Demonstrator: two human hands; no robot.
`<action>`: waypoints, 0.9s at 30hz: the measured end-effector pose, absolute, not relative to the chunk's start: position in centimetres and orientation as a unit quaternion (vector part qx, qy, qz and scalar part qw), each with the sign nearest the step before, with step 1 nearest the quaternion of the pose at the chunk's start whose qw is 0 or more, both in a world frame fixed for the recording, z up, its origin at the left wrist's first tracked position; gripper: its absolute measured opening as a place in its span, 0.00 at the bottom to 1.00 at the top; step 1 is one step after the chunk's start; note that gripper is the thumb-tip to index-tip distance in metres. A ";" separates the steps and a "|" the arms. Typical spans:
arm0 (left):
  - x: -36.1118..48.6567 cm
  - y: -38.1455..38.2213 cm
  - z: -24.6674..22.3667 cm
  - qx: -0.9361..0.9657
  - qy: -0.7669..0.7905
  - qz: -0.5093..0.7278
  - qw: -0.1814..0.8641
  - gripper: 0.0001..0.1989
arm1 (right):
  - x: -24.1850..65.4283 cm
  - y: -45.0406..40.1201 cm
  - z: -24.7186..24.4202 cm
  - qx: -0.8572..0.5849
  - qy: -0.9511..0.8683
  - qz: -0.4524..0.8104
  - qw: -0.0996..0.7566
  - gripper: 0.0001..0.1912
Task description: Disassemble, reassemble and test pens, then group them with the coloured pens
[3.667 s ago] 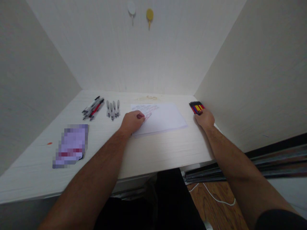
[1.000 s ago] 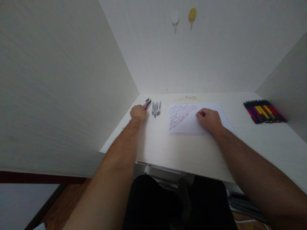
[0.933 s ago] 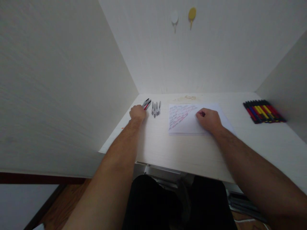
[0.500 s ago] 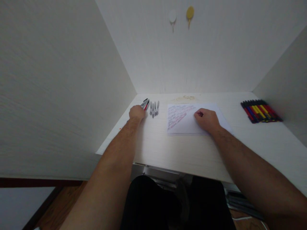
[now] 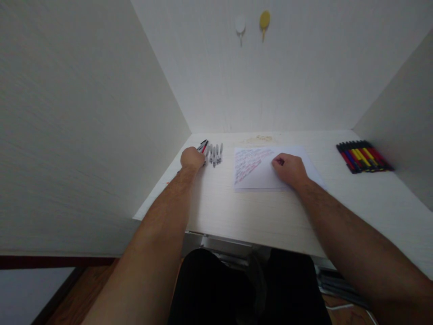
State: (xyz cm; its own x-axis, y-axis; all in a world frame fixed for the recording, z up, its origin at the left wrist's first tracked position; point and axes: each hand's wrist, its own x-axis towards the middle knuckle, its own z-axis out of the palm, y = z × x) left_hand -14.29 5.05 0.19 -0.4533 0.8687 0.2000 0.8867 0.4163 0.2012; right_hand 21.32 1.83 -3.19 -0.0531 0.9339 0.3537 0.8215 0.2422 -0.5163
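At the far left of the desk, my left hand is closed around pens. Their tips stick out past the fingers, one of them red; the rest is hidden under the hand. Just right of it lies a short row of clear pens, side by side. My right hand rests in a loose fist on the right part of a white sheet of paper. Nothing shows sticking out of its curled fingers. Slanting lines of red and dark marks cover the sheet's left part.
A row of coloured markers with black caps lies at the right by the side wall. A yellow hook and a white hook are on the back wall. Brownish marks stain the desk behind the paper.
The view has shifted slightly. My left hand has moved a little with the pens at its fingers, whose tips now sit closer together. My right hand stays on the paper.
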 end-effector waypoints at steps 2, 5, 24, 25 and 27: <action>-13.9 5.0 0.8 -0.514 -0.839 -0.174 0.029 0.13 | 21.3 1.9 -3.2 -0.610 -0.720 0.084 0.319 0.09; -12.1 4.9 1.5 -0.510 -0.816 -0.272 0.007 0.07 | 21.4 1.9 -3.3 -0.608 -0.721 0.088 0.320 0.10; -1.3 0.7 -2.4 -0.636 -0.519 -0.438 -0.365 0.04 | 20.9 1.9 -2.4 -0.605 -0.638 0.191 0.437 0.09; -1.2 0.6 -2.4 -0.639 -0.524 -0.435 -0.359 0.05 | 20.6 2.1 -1.8 -0.614 -0.586 0.247 0.468 0.10; -1.1 0.4 -2.2 -0.640 -0.528 -0.436 -0.350 0.05 | 19.9 2.4 -0.4 -0.594 -0.485 0.362 0.529 0.10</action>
State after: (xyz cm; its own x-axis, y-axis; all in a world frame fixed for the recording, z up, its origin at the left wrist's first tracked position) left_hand -1.11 0.43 -2.16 0.0627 0.9801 0.1882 0.3707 -0.1980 0.9074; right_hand 19.91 2.42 -0.43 0.2672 0.9600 0.0835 0.1936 0.0314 -0.9806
